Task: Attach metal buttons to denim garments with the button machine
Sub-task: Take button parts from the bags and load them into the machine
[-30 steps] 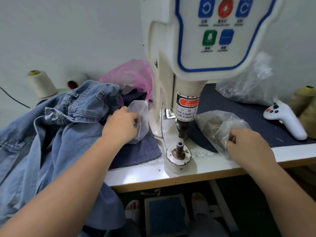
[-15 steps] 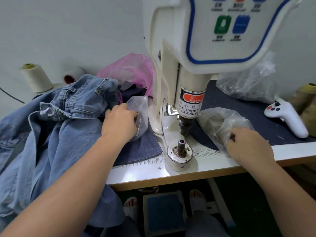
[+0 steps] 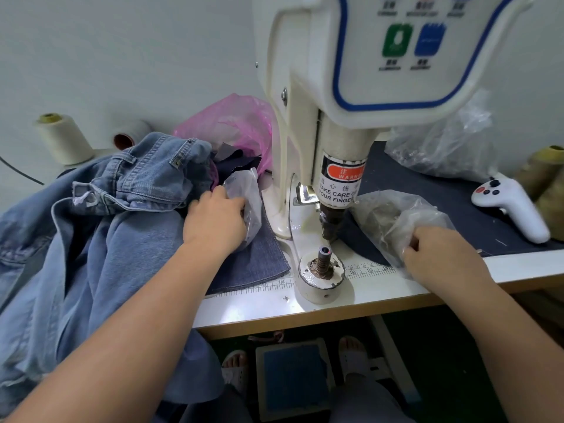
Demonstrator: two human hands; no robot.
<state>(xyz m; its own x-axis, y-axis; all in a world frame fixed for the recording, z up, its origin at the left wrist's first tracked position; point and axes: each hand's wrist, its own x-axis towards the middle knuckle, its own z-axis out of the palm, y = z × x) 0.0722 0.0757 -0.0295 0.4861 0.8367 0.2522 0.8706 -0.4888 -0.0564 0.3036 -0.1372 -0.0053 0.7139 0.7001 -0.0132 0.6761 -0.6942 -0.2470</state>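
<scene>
The cream button machine (image 3: pixel 360 87) fills the middle of the view, its head with a blue-edged panel hanging over a round lower die (image 3: pixel 323 271) that sits on the white table (image 3: pixel 381 293) at the front edge. A heap of light blue denim garments (image 3: pixel 91 233) covers the left side of the table and spills over its front edge toward the person's lap. A dark blue cloth (image 3: pixel 427 190) lies across the right of the table, and a smaller dark denim piece (image 3: pixel 259 261) lies just left of the die. A pink plastic bag (image 3: pixel 235 126) sits behind the denim heap, and a large clear bag (image 3: pixel 442 148) rests at the back right. The right hand (image 3: pixel 442 257) has its fingers curled into the mouth of a clear bag of small parts (image 3: pixel 393 218) beside the die, gripping the plastic. The left hand (image 3: pixel 213 221) curls round a small clear bag (image 3: pixel 248 193) lying between the denim heap and the machine's column. A white controller (image 3: pixel 512 206) lies on the dark cloth at far right. A cream thread cone (image 3: pixel 64 138) stands at the back left
</scene>
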